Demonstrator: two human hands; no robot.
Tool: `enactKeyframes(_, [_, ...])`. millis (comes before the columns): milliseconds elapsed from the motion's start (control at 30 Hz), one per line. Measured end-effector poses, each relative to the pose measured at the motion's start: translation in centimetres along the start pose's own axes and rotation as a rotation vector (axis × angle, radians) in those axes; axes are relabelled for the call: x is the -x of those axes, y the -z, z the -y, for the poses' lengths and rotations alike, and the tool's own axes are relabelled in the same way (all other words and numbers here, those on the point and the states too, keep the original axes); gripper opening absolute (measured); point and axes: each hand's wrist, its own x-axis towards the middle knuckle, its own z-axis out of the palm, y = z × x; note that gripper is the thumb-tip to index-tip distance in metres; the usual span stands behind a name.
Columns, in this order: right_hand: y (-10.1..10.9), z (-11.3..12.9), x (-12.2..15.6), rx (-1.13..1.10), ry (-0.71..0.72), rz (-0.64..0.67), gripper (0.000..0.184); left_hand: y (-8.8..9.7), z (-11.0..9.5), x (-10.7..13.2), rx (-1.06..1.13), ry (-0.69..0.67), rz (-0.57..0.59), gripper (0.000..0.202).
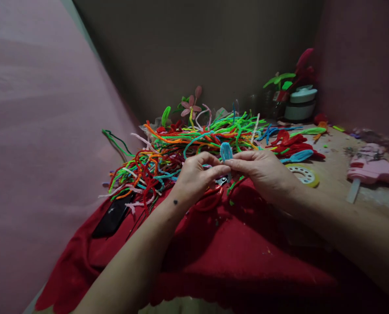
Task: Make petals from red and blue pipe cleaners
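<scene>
A small loop of light-blue pipe cleaner (226, 151) stands upright between my two hands. My left hand (199, 171) pinches at its lower end, thumb against the forefinger. From the other side my right hand (260, 168) grips the base of the same blue piece with thumb and fingers. The fingertips of both hands nearly meet and hide the bottom of the loop. Under my hands lie scissors with red handles (210, 199), partly covered. Behind them spreads a big heap of pipe cleaners (168, 139) in green, red, orange, pink and blue.
A red cloth (214, 257) covers the near table; a black phone (112, 216) lies on it at left. To the right are a yellow tape roll (316, 179), a blue petal shape (301, 156) and a pink glue gun (374, 168). A lidded jar (299, 109) stands behind.
</scene>
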Motion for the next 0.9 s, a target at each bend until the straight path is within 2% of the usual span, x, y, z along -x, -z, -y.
enactKeyframes(67, [0.0, 0.2, 0.1, 0.004, -0.022, 0.024, 0.02, 0.6, 0.1, -0.3, 0.144, -0.032, 0.0, 0.023])
enactKeyframes(167, [-0.1, 0.4, 0.3, -0.019, -0.048, 0.169, 0.018, 1.3, 0.5, -0.7, 0.359, -0.011, 0.135, 0.024])
enactKeyframes(233, [-0.1, 0.5, 0.4, -0.008, -0.06, 0.248, 0.019, 1.6, 0.7, -0.9, 0.431, 0.013, 0.22, 0.024])
enactKeyframes(300, [-0.2, 0.7, 0.4, 0.01, -0.076, 0.278, 0.019, 1.8, 0.9, -0.9, 0.446, 0.012, 0.246, 0.022])
enactKeyframes(500, [-0.1, 0.4, 0.3, 0.023, -0.075, 0.33, 0.018, 1.3, 0.8, -0.7, 0.39, -0.04, 0.165, 0.017])
enactKeyframes(633, [0.0, 0.1, 0.3, 0.044, -0.093, 0.316, 0.015, 0.6, 0.8, -0.4, 0.349, -0.103, 0.071, 0.015])
enactKeyframes(800, [0.0, 0.4, 0.4, 0.088, -0.084, 0.294, 0.014, 0.4, 0.5, -0.1, 0.252, -0.113, -0.061, 0.017])
enactKeyframes(900, [-0.2, 0.9, 0.5, 0.197, -0.08, 0.269, 0.019, 0.7, 0.4, -0.2, 0.245, -0.087, -0.044, 0.02])
